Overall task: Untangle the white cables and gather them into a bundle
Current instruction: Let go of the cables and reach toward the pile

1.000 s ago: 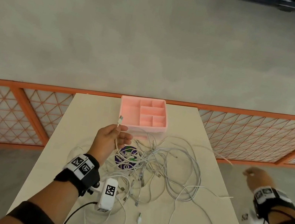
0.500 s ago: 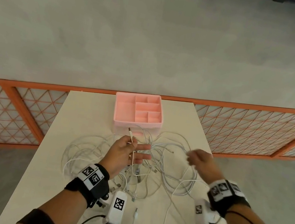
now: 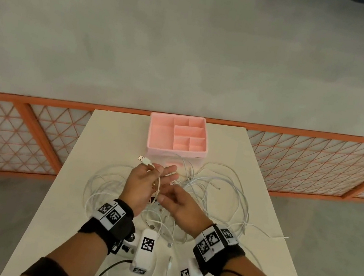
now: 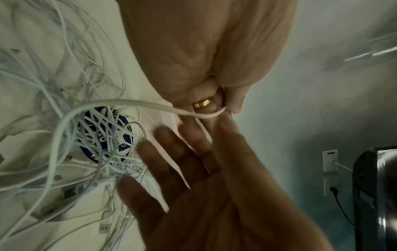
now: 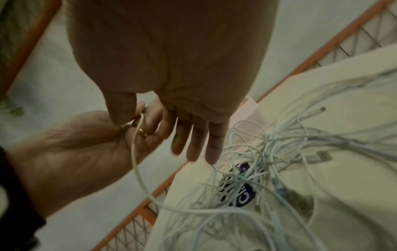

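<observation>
A tangle of white cables (image 3: pixel 213 191) sprawls over the middle of the cream table (image 3: pixel 117 131). My left hand (image 3: pixel 145 181) is raised palm-up over the tangle. Its thumb pinches one white cable (image 4: pixel 128 102) against the ringed finger, and the cable's USB plug (image 3: pixel 141 158) sticks out past the fingers to the far left. My right hand (image 3: pixel 179 206) is right beside the left palm with straight, spread fingers (image 5: pixel 194 146). Its thumb lies by the held cable (image 5: pixel 134 152), which loops down into the tangle (image 5: pixel 279 169).
A pink compartment tray (image 3: pixel 175 151) stands at the table's far edge, just beyond the cables. A round blue object (image 4: pixel 123 125) lies under the tangle. Loose cable ends trail to the table's right edge. An orange lattice railing (image 3: pixel 31 136) runs behind the table.
My right hand swept in from off the table's right side to my left palm. The left hand kept its cable and lowered slightly, the plug now pointing far-left.
</observation>
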A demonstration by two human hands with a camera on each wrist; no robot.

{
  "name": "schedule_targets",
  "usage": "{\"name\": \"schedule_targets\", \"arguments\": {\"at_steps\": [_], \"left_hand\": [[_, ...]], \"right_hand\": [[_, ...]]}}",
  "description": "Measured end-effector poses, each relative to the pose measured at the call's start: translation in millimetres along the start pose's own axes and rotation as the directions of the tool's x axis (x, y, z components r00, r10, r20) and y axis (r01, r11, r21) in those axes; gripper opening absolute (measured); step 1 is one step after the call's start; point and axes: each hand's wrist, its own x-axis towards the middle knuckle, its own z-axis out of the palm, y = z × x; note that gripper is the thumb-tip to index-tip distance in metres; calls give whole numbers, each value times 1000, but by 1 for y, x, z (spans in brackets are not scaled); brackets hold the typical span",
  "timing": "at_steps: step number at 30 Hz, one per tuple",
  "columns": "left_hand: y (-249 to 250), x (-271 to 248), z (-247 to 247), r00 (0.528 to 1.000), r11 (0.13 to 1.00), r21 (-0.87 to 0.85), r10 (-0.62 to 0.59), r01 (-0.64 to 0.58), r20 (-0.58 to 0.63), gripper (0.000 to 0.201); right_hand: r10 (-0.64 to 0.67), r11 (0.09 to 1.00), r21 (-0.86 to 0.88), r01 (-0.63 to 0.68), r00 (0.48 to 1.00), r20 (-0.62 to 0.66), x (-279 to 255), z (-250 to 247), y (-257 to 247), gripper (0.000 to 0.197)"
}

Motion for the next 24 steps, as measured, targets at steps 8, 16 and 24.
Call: {"name": "schedule_targets", "arguments": {"at_steps": [8,16,24], "left_hand": [[5,-3,15,1000,996,83,20,-19,-7,32],[46,20,-24,970,975,-175,99,-139,-223,39],[41,30,-41,965,982,-180,4,-53,-264,44]], "right_hand": [[51,970,241,-29,995,-84,-5,-9,7,13],[-84,903,-430,-11,976,-199,-27,-130,-1,20],[91,694,-628,-353,908,-410,-84,-244,50,22]]}}
